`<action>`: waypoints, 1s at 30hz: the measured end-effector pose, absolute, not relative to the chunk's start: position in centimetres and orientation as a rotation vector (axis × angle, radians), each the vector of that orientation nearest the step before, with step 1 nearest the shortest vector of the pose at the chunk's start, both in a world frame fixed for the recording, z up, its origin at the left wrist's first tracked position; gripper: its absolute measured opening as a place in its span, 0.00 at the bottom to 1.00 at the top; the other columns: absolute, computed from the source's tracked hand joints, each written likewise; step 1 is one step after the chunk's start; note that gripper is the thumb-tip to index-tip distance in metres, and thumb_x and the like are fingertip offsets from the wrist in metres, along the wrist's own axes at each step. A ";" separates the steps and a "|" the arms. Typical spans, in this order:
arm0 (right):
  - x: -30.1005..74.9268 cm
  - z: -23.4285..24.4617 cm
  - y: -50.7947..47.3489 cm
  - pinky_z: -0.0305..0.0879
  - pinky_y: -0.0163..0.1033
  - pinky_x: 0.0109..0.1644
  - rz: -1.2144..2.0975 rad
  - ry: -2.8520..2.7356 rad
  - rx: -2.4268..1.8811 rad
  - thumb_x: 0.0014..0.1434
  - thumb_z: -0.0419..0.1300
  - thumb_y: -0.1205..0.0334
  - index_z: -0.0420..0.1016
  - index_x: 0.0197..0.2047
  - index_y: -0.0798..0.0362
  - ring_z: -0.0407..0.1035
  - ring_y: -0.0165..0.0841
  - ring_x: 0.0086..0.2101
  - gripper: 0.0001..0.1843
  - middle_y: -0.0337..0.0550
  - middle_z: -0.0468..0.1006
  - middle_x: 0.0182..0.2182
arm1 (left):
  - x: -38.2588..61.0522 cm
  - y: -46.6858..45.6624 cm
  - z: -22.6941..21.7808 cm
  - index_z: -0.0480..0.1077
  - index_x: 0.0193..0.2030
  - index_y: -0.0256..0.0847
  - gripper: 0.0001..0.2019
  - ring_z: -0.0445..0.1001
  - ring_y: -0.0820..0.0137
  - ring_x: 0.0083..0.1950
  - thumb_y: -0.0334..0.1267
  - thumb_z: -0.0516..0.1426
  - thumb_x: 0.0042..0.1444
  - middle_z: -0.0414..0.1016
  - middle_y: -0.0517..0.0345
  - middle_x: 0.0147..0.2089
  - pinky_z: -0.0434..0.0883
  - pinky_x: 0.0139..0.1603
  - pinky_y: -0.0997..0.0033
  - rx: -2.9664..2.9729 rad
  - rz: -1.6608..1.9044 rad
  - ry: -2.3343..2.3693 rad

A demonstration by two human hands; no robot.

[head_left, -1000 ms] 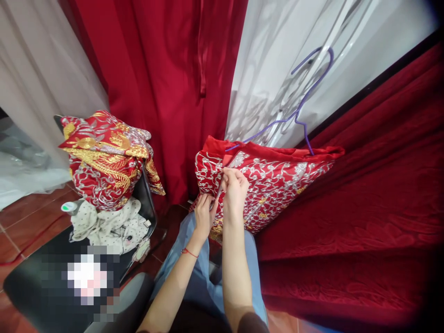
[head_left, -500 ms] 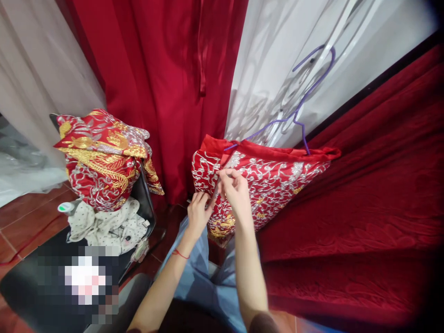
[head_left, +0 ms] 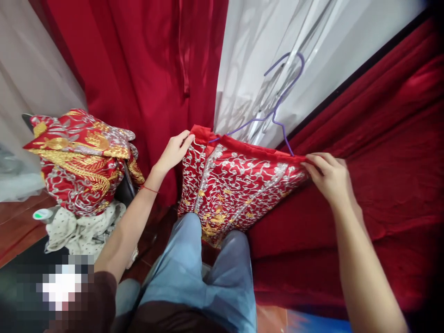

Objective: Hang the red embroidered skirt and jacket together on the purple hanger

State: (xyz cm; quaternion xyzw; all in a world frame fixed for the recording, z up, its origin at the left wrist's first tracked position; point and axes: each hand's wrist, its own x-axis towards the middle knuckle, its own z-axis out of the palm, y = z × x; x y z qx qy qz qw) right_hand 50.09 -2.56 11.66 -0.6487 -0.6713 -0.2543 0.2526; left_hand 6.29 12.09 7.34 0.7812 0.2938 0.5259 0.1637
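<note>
A red skirt point(head_left: 239, 185) with silver and gold embroidery and a plain red waistband hangs in front of my knees. The purple wire hanger point(head_left: 277, 104) runs into its top, and its hook points up. At the waistband's left corner, my left hand point(head_left: 176, 150) is closed with thumb and fingers pinching the edge. My right hand point(head_left: 328, 178) pinches the opposite corner on the right. Between the two hands the waistband stretches out wide. The lower hem lies partly behind my legs.
On the left, a folded red and gold embroidered garment point(head_left: 79, 162) rests on a black chair point(head_left: 27, 254) with a dotted white cloth point(head_left: 76, 233) and a green-topped container point(head_left: 43, 214). Red curtains point(head_left: 149, 69) and a white drape point(head_left: 249, 51) stand behind; red cloth point(head_left: 374, 194) hangs right.
Both hands have left the front seam near the skirt's left side. The left moved up to the left waistband corner, the right across to the right corner. The view shifted slightly.
</note>
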 end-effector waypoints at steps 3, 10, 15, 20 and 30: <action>49.6 10.9 -3.3 0.63 0.39 0.45 -0.566 -1.830 -1.653 0.66 0.56 0.54 0.79 0.41 0.51 0.73 0.37 0.39 0.13 0.55 0.80 0.42 | 6.7 11.3 7.4 0.64 0.30 0.41 0.20 0.59 0.74 0.26 0.52 0.50 0.67 0.60 0.64 0.25 0.59 0.30 0.73 2.218 1.667 0.858; 48.1 10.4 -4.2 0.63 0.39 0.40 -0.705 -1.749 -1.571 0.68 0.50 0.45 0.79 0.40 0.51 0.70 0.36 0.31 0.22 0.55 0.80 0.33 | 6.8 10.3 7.5 0.69 0.38 0.37 0.19 0.69 0.71 0.34 0.48 0.46 0.70 0.70 0.56 0.33 0.66 0.41 0.69 2.456 1.831 0.985; 45.8 10.7 -4.0 0.65 0.40 0.43 -0.719 -1.675 -1.594 0.69 0.48 0.46 0.78 0.40 0.53 0.72 0.37 0.34 0.23 0.55 0.80 0.36 | 7.9 9.8 7.4 0.68 0.37 0.38 0.20 0.69 0.72 0.32 0.50 0.45 0.70 0.69 0.58 0.31 0.66 0.38 0.70 2.312 1.995 1.030; 37.7 8.3 -4.2 0.58 0.57 0.56 -0.966 -1.338 -1.647 0.65 0.53 0.45 0.72 0.55 0.60 0.61 0.54 0.58 0.27 0.69 0.68 0.58 | 9.3 8.9 6.8 0.65 0.33 0.40 0.21 0.63 0.75 0.25 0.53 0.45 0.70 0.62 0.63 0.26 0.61 0.31 0.73 2.019 2.134 1.073; 24.1 5.9 -0.5 0.52 0.35 0.32 -0.026 -1.837 -1.484 0.66 0.56 0.50 0.73 0.38 0.51 0.66 0.30 0.27 0.14 0.42 0.77 0.28 | 9.1 7.8 6.7 0.61 0.31 0.41 0.18 0.62 0.76 0.25 0.50 0.46 0.70 0.61 0.65 0.24 0.61 0.30 0.75 1.991 2.066 1.049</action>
